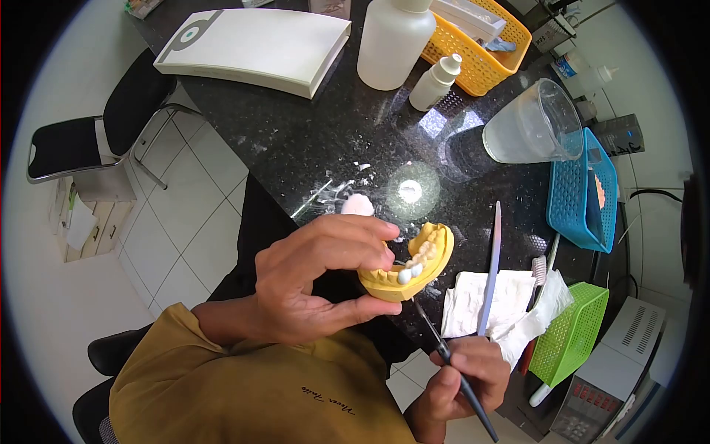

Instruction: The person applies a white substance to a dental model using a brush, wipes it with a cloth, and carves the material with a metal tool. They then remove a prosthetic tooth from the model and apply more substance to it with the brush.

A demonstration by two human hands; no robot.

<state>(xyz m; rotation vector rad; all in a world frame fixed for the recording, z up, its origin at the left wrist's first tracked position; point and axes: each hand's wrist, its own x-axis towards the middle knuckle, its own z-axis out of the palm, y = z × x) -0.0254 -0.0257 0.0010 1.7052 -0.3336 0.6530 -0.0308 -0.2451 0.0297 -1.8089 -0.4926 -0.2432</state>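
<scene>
My left hand (325, 274) is closed around a yellow dental cast (399, 288), fingers on its far side and thumb beneath its front edge. The arch of teeth faces up toward me, and a few white-coated teeth (410, 274) stand out at the front. Between the fingers of my right hand (473, 374) is a slim black-handled brush (444, 349), its fine tip right at the cast's lower edge. Beyond my left fingers, a pinkish-white lump (358, 205) rests on the black countertop (296, 148).
White scraps and dust litter the counter. Folded tissue (473, 296) lies to the right under a long pale spatula (494, 259). Farther out stand a plastic cup (529, 126), a dropper bottle (436, 85), a large bottle (392, 44), a white box (251, 48) and blue (569, 207), green (566, 337) and yellow (473, 70) baskets.
</scene>
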